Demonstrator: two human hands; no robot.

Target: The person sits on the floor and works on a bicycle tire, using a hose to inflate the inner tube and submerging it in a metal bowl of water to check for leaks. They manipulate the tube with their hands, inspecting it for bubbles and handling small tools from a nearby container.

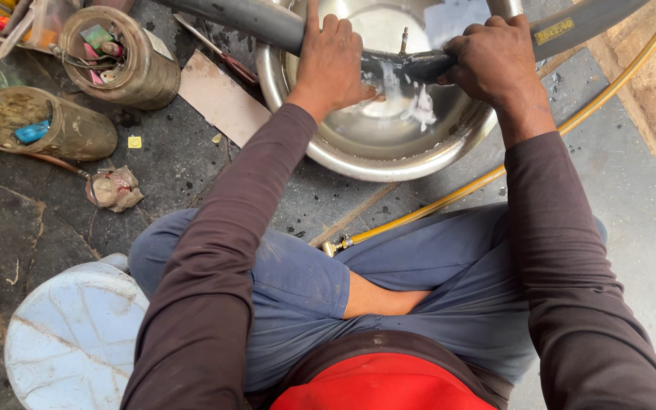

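A black rubber inner tube (267, 23) stretches across a wide steel basin (389, 163) holding water. My left hand (332, 61) grips the tube over the basin's left side. My right hand (491, 61) grips it over the right side. Between the hands the tube dips toward the water, and its thin valve stem (402, 39) sticks up there. A yellow label (554, 30) sits on the tube to the right of my right hand.
A yellow hose with a brass end (335, 244) runs from my lap toward the upper right. Two dirty round tins (134, 72) (62, 129) with small items lie at the left, beside a flat metal plate (222, 99), a screwdriver (225, 55) and a rag (115, 188). A pale round lid (70, 342) sits lower left.
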